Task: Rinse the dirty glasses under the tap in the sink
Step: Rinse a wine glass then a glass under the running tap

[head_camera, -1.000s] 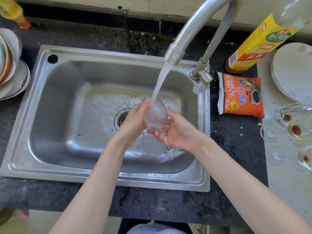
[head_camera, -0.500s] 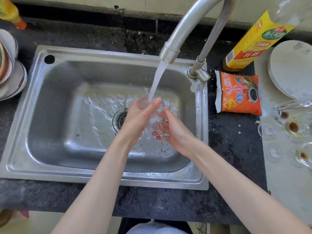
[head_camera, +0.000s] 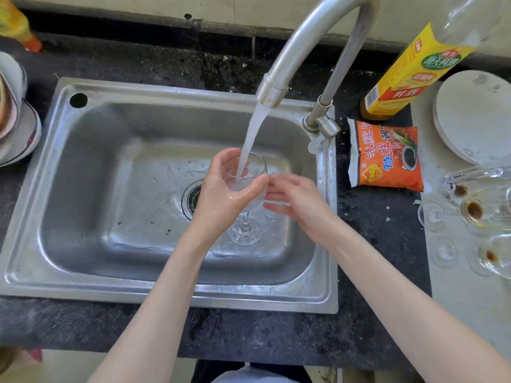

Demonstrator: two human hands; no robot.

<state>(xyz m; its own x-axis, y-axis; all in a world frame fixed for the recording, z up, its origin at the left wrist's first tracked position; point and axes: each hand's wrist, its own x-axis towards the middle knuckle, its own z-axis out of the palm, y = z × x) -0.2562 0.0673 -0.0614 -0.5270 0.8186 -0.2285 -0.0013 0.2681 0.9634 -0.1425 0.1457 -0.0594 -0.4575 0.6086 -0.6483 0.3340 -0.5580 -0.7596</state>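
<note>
Left hand (head_camera: 221, 189) is curled round the bowl of a stemmed glass (head_camera: 244, 175), held upright over the sink (head_camera: 83, 189), mouth up, stem and foot pointing straight down. Water from the tap (head_camera: 279, 76) is taken directly into the bowl. Right hand (head_camera: 298, 200) is held just right of the bowl, fingers straight, nothing gripped; fingertip contact with the glass cannot be told. Bowl wall is partly hidden by the left palm. Stained glasses (head_camera: 475, 211) on the desk (head_camera: 456, 299), far right, are cut off by the frame edge.

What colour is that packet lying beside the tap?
Orange, with a white left edge and blue and red lettering: the packet, shown in the head view.
</note>
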